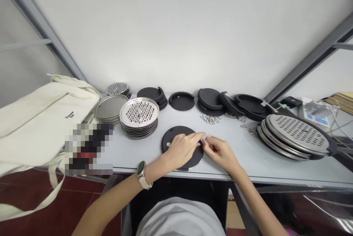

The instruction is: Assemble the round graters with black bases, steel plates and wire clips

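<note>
A round black disc (176,133) with a small hole lies on the table close to its front edge. Across its top rests my left hand (182,149), index finger stretched past the disc's right rim and the other fingers curled at that rim. My right hand (220,151) is closed in a pinch just beside the same rim, fingertips touching or nearly touching the left ones. A tiny shiny bit shows between the fingertips, too small to name. Several bent wire clips (210,119) lie behind the hands.
Stacked metal grater discs (139,112) and plain metal discs (110,107) stand left. More black discs (211,98) line the wall. Perforated metal discs (299,133) with a black handle are piled right. A cream bag (41,114) covers the table's left end.
</note>
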A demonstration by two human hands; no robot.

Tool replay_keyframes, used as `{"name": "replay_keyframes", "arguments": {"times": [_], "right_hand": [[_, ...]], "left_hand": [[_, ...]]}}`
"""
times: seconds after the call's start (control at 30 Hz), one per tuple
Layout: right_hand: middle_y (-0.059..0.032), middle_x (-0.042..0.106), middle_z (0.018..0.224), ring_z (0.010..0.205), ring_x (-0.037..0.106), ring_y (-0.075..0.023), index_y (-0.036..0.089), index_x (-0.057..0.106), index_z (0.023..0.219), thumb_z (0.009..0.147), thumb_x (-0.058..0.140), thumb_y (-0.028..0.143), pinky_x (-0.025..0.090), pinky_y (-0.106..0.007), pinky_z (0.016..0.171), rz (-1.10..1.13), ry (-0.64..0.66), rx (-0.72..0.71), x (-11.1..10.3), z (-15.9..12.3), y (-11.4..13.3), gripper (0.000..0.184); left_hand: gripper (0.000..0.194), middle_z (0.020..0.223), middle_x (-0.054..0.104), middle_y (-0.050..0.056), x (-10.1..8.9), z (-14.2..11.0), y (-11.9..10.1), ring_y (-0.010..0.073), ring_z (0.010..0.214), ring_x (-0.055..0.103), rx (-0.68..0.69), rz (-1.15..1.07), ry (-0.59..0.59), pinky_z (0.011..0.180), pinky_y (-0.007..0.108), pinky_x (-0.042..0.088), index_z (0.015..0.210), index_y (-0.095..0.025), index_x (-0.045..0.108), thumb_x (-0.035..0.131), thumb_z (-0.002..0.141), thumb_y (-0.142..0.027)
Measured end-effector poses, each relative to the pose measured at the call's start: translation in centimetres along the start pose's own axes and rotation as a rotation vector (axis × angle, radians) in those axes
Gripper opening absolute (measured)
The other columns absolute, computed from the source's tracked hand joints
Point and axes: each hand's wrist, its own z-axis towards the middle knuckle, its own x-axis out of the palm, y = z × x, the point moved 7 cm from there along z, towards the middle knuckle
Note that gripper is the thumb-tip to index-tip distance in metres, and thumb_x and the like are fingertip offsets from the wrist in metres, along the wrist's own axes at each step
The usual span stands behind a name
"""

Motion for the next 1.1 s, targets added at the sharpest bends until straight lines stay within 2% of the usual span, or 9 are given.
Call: {"name": "replay_keyframes", "arguments": {"times": [0.23, 0.37, 0.47, 0.6, 0.7, 0.83, 1.0, 1.1], "right_hand": [[0.0042, 0.035, 0.054, 0.053, 0.038, -0.0115, 0.021, 0.03, 0.06, 0.091, 0.043, 0.026, 0.031, -0.023, 0.052, 0.001, -0.026, -0.03, -0.1, -0.1, 0.1, 0.034], [0.0047, 0.033, 0.057, 0.052, 0.034, -0.0105, 0.021, 0.03, 0.061, 0.092, 0.042, 0.026, 0.03, -0.023, 0.052, 0.043, -0.072, 0.01, -0.7, -0.3, -0.5, 0.033], [0.0051, 0.031, 0.057, 0.052, 0.033, -0.0105, 0.021, 0.031, 0.062, 0.093, 0.041, 0.028, 0.03, -0.023, 0.053, 0.062, -0.095, 0.036, -1.0, -0.4, -0.7, 0.033], [0.0053, 0.031, 0.057, 0.053, 0.034, -0.011, 0.021, 0.031, 0.064, 0.095, 0.039, 0.03, 0.03, -0.024, 0.054, 0.03, -0.118, 0.068, -1.2, -0.1, -0.6, 0.033], [0.005, 0.034, 0.057, 0.052, 0.035, -0.0115, 0.021, 0.031, 0.066, 0.095, 0.037, 0.03, 0.031, -0.025, 0.054, 0.012, -0.042, 0.082, -0.5, 0.3, -0.5, 0.031], [0.0033, 0.04, 0.057, 0.055, 0.041, -0.0131, 0.021, 0.035, 0.066, 0.095, 0.036, 0.029, 0.032, -0.025, 0.054, -0.003, 0.104, 0.035, 0.7, 0.4, -0.1, 0.03], [0.0038, 0.038, 0.056, 0.054, 0.04, -0.0126, 0.021, 0.034, 0.064, 0.095, 0.036, 0.029, 0.031, -0.024, 0.052, -0.015, 0.135, 0.029, 0.8, 0.2, -0.3, 0.032], [0.0045, 0.037, 0.056, 0.053, 0.039, -0.0118, 0.021, 0.032, 0.064, 0.095, 0.035, 0.03, 0.031, -0.024, 0.053, -0.01, 0.151, 0.029, 0.9, 0.2, -0.4, 0.033]], "left_hand": [[0.038, 0.119, 0.061, 0.003, 0.0, 0.0, -0.1, 0.0183, 0.1, 0.062, 0.021, -0.011, -0.01, 0.08, 0.029, 0.048, 0.132, -0.023, 0.038, 0.038, 0.095, -0.017], [0.04, 0.111, 0.065, 0.002, 0.1, 0.0, 0.0, 0.018, 0.096, 0.064, 0.023, -0.02, 0.004, 0.08, 0.029, 0.047, 0.133, -0.023, 0.037, 0.036, 0.094, -0.014], [0.042, 0.105, 0.066, 0.001, 0.0, 0.0, 0.1, 0.0175, 0.091, 0.064, 0.001, -0.016, -0.009, 0.08, 0.029, 0.047, 0.134, -0.024, 0.035, 0.036, 0.094, -0.013], [0.039, 0.114, 0.06, 0.004, -0.4, -0.1, 0.4, 0.0186, 0.091, 0.063, -0.07, 0.037, -0.06, 0.079, 0.03, 0.048, 0.132, -0.023, 0.037, 0.042, 0.093, -0.021], [0.034, 0.111, 0.057, 0.005, -0.2, -0.2, 0.8, 0.0185, 0.087, 0.062, -0.138, 0.058, -0.057, 0.076, 0.03, 0.049, 0.126, -0.021, 0.041, 0.045, 0.092, -0.026], [0.029, 0.109, 0.056, 0.005, 0.0, -0.2, 1.0, 0.0176, 0.085, 0.062, -0.155, 0.06, -0.037, 0.075, 0.03, 0.049, 0.121, -0.02, 0.043, 0.044, 0.093, -0.028], [0.028, 0.106, 0.054, 0.004, 0.1, -0.2, 1.0, 0.0171, 0.081, 0.062, -0.134, 0.114, -0.013, 0.072, 0.031, 0.05, 0.121, -0.022, 0.047, 0.039, 0.095, -0.029], [0.035, 0.107, 0.053, 0.004, 0.0, -0.2, 0.9, 0.0166, 0.08, 0.062, -0.132, 0.121, -0.009, 0.072, 0.03, 0.05, 0.13, -0.024, 0.041, 0.04, 0.095, -0.028]]}}
